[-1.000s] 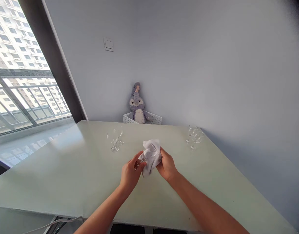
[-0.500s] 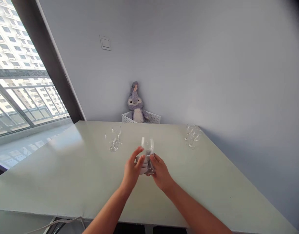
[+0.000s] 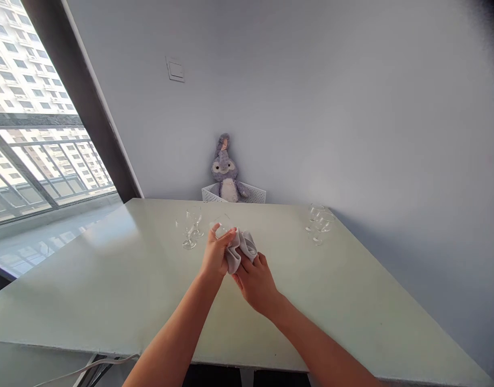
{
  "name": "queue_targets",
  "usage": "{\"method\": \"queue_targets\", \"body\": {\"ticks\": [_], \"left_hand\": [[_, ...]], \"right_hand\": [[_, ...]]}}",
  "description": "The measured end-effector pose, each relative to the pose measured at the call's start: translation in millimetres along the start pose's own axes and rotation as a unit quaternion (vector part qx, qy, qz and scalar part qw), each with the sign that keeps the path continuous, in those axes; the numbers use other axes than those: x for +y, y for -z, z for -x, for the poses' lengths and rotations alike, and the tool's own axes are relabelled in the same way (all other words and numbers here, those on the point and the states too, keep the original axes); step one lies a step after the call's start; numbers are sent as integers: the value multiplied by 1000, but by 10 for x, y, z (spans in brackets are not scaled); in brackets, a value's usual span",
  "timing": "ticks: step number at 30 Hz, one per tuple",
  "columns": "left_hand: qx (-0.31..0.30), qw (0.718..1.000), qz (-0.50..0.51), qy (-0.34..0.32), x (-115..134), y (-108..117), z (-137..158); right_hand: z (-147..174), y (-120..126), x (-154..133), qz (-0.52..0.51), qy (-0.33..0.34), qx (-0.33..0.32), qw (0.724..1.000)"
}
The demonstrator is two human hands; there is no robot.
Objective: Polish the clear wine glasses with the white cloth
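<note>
Over the middle of the table, my left hand grips a clear stemmed glass, which is tilted with its bowl toward the upper left. A light grey cloth is bunched around the lower end of the glass, hiding the stem and foot. Fingers of my right hand are closed on the cloth from below and the right, partly covered by its folds. The thumb of my left hand lies along the glass beside the cloth.
Two clear stemmed glasses stand on the table to the left. Another pair of glasses is near the right edge. Behind the table a plush toy sits in a white basket. A cable hangs at the front left.
The glass has gone from upright to tilted left, now in my left hand. My right hand has moved from the stem to the cloth, which now wraps the lower end.
</note>
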State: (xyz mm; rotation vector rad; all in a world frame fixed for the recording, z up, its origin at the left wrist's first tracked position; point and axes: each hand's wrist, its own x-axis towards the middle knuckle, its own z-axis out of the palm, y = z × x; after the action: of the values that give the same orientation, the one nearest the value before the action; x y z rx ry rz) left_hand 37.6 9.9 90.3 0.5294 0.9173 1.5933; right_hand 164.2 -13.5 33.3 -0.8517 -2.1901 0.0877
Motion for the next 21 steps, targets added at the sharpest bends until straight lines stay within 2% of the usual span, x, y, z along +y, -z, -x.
{"method": "queue_targets", "body": {"ticks": [1,3,6,8,10,12,14,16,19,21], "left_hand": [[7,1000,15,14,-3,-15,-2],[23,998,43,31,-18,-45,-3],[45,996,76,24,-65,-90,-13],[60,995,85,-6,-99,-112,-28],[74,992,81,-54,-116,-112,-46],[81,989,65,-109,-99,-78,-66],[81,983,45,-160,-51,-12,-86],[79,976,25,-200,2,65,-98],[46,969,-58,-235,1,127,-80],[-5,968,-118,-220,-83,97,-37]], "right_hand": [[-1,-35,44,44,30,10,999],[-24,-79,125,8,13,36,999],[-77,-106,148,-112,-98,73,986],[-91,-136,93,-137,-163,87,973],[-77,-171,21,-150,-195,62,967],[-42,-173,-19,-168,-209,-8,963],[-12,-107,-8,-174,-203,-89,959],[-17,26,41,-158,-195,-134,959],[-118,250,107,-109,-215,-120,963],[-228,323,119,-86,-232,-100,964]]}}
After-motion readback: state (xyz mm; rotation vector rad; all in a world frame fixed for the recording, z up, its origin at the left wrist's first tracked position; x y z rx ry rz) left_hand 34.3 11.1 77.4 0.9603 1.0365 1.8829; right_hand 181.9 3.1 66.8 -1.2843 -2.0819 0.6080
